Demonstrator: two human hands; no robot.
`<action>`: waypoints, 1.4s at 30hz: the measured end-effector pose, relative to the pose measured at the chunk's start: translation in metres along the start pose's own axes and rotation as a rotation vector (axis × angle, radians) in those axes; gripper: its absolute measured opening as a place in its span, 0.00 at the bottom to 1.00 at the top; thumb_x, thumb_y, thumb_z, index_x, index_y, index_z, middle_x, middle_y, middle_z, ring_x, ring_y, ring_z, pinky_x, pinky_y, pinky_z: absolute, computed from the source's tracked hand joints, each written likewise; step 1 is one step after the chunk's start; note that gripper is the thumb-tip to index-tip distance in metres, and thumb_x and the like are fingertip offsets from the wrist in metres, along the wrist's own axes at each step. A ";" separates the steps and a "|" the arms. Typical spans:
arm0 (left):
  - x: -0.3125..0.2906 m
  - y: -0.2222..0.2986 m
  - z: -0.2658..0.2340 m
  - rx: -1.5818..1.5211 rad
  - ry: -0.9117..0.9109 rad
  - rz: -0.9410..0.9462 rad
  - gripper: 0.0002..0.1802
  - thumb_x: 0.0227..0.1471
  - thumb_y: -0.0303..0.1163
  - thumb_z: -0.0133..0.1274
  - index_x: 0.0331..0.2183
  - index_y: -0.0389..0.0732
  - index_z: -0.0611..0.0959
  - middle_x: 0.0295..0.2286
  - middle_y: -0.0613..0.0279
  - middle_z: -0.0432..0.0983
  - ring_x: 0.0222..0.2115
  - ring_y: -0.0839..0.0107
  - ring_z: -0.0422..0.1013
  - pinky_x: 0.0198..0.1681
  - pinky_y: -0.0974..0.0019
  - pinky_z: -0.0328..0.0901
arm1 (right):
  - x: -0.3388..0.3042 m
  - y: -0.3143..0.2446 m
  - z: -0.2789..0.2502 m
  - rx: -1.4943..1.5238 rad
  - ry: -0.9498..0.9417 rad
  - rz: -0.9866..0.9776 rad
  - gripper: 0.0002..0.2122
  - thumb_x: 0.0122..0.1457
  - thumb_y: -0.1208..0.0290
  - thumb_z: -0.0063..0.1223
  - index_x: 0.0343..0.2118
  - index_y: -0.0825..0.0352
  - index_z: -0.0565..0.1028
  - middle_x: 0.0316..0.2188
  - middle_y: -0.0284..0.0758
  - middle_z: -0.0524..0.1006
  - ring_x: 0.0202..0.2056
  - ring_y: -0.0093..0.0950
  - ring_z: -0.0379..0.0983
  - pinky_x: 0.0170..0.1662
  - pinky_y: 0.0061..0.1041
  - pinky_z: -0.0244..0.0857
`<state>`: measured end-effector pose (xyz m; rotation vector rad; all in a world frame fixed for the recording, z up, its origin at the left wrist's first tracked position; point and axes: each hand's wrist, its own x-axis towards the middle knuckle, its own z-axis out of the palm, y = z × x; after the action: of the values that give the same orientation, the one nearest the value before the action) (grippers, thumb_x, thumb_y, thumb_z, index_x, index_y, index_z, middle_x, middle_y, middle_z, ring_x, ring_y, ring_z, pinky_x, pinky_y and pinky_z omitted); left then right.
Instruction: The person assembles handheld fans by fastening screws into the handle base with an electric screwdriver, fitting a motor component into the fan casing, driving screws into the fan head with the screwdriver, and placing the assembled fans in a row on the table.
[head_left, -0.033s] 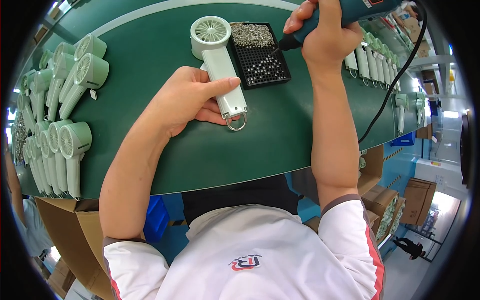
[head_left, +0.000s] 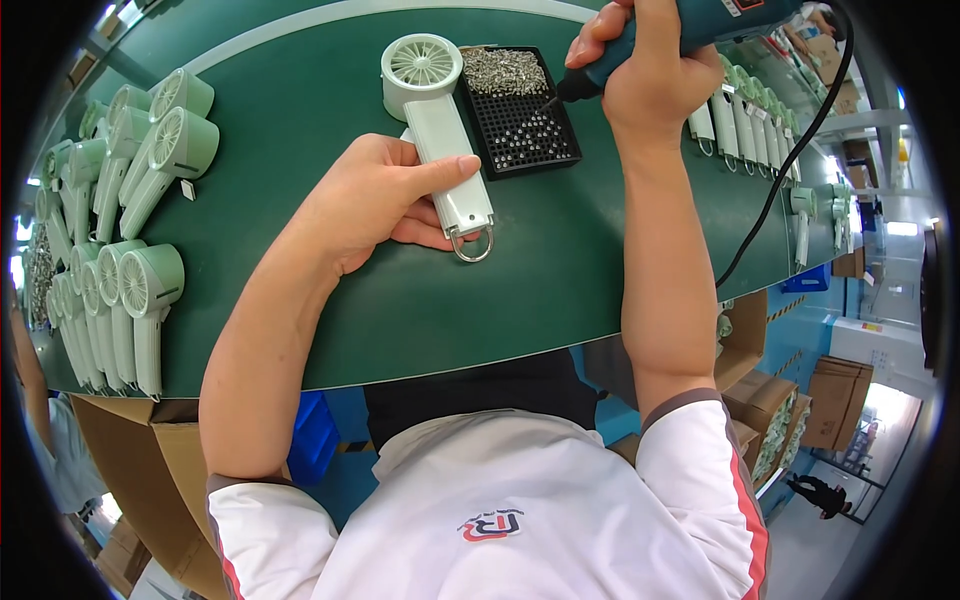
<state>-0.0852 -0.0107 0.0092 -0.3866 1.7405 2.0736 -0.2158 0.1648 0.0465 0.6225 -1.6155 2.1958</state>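
Observation:
My left hand [head_left: 385, 195] is closed round the handle of a pale green handheld fan [head_left: 440, 140], thumb on top and fingers beneath. The fan lies with its round grille away from me and a metal loop at the near end. My right hand [head_left: 655, 85] grips a dark teal electric screwdriver [head_left: 625, 52], whose cord hangs down on the right. Its thin bit points left, over the black screw tray [head_left: 530, 160]. Small silver screws [head_left: 505, 70] are heaped at the tray's far end, and others stand in its holes. Whether the bit touches a screw, I cannot tell.
Several similar fans [head_left: 150, 280] lie in groups on the green table [head_left: 450, 330] at the left. A row of more fans [head_left: 742, 130] lies at the right. Beyond the near edge are cardboard boxes [head_left: 180, 470] and a blue bin [head_left: 313, 440]. The black cord [head_left: 800, 150] crosses the right side.

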 end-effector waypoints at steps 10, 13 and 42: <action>-0.001 0.000 0.000 -0.006 -0.006 0.003 0.28 0.59 0.40 0.63 0.42 0.19 0.79 0.33 0.43 0.83 0.29 0.64 0.83 0.33 0.66 0.81 | 0.003 -0.002 0.006 -0.061 0.265 0.025 0.15 0.67 0.65 0.57 0.30 0.74 0.74 0.16 0.33 0.71 0.13 0.25 0.69 0.17 0.27 0.66; 0.000 -0.001 0.000 -0.006 -0.009 0.001 0.28 0.59 0.40 0.63 0.42 0.19 0.79 0.33 0.43 0.83 0.29 0.64 0.83 0.33 0.66 0.81 | 0.002 -0.001 0.001 -0.010 0.222 0.053 0.15 0.67 0.64 0.57 0.31 0.75 0.75 0.16 0.33 0.71 0.13 0.26 0.69 0.18 0.27 0.66; 0.000 -0.003 -0.001 -0.017 -0.032 0.001 0.26 0.58 0.40 0.63 0.42 0.22 0.81 0.34 0.45 0.83 0.29 0.66 0.83 0.33 0.68 0.80 | -0.032 -0.054 -0.020 0.492 -0.761 0.083 0.28 0.74 0.48 0.29 0.54 0.69 0.75 0.26 0.32 0.75 0.21 0.28 0.69 0.23 0.34 0.67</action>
<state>-0.0843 -0.0116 0.0061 -0.3563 1.7058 2.0854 -0.1634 0.1989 0.0678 1.7227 -1.3785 2.6108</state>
